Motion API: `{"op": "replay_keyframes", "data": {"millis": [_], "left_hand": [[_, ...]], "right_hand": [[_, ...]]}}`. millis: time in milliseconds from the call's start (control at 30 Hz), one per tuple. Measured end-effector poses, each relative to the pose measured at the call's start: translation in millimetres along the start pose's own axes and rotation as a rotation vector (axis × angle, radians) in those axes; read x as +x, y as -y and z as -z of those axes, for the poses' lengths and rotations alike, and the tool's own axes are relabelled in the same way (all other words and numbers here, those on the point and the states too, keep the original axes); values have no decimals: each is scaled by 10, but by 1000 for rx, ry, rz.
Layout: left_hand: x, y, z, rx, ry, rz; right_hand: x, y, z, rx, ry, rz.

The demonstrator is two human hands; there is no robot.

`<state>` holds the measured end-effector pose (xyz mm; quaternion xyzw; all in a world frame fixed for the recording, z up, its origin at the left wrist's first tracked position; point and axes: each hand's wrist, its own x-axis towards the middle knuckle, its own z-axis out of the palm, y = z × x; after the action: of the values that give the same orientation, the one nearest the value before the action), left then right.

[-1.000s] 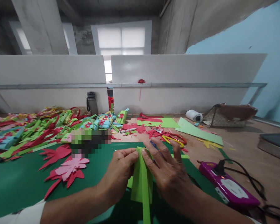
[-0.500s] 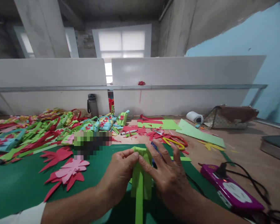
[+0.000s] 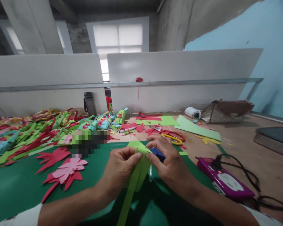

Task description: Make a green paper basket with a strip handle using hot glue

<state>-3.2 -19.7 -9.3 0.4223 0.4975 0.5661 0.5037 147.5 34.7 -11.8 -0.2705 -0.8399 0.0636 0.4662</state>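
A light green felt piece [image 3: 141, 172] with a long strip [image 3: 126, 201] hanging from its top edge is held up over the green mat [image 3: 96, 210]. My left hand [image 3: 120, 166] pinches the top edge between thumb and finger. From the other side, my right hand [image 3: 168, 160] grips the same edge, its thumb close to the left thumb. Behind the right fingers lies a blue tool [image 3: 157, 153], mostly hidden; a clear stick [image 3: 150, 173] shows below it and looks like a glue stick. Pink and red felt flower shapes [image 3: 69, 169] lie left of my hands.
Felt pieces and small bags [image 3: 44, 128] pile up at the left. Yellow-and-red-handled scissors [image 3: 175, 139] lie beyond my right hand among red scraps. A purple power strip [image 3: 224, 179] with cords sits at right. A bottle [image 3: 89, 105] and a handbag [image 3: 226, 113] stand at the back.
The green felt piece has tilted, its strip swinging toward the lower left. My right fingers have closed from spread to gripping the top edge. The view has shifted slightly.
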Motion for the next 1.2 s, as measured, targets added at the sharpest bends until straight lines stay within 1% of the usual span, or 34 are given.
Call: {"op": "replay_keyframes", "data": {"millis": [67, 133, 367, 533, 600, 700, 767, 867, 1033, 1100, 1200], "left_hand": [[-20, -13, -17, 34, 0, -17], [-34, -28, -31, 63, -5, -46], [-28, -45, -31, 246, -26, -184], [-28, -21, -29, 322, -17, -303], [-36, -11, -36, 319, -12, -300], [-39, 0, -42, 273, -32, -264], [-33, 5, -38, 249, -42, -257], [-22, 7, -23, 237, -67, -264], [-23, 11, -8, 305, -114, -276], [-21, 18, -7, 320, -131, -285], [-8, 31, -3, 350, -151, -336]], "right_hand": [[16, 4, 12, 77, 46, -66], [18, 13, 20, 132, 53, -86], [0, 39, 6, 173, -9, -35], [-8, 24, -9, 172, -35, -90], [-10, 8, -12, 138, -82, -76], [-9, -13, -8, 71, -131, 15], [-6, -17, -2, 56, -129, 58], [-4, -12, 7, 58, -135, 73], [-17, -3, 7, 32, -152, 125], [-25, -4, 2, 11, -142, 120], [-36, -6, -3, -23, -109, 88]]}}
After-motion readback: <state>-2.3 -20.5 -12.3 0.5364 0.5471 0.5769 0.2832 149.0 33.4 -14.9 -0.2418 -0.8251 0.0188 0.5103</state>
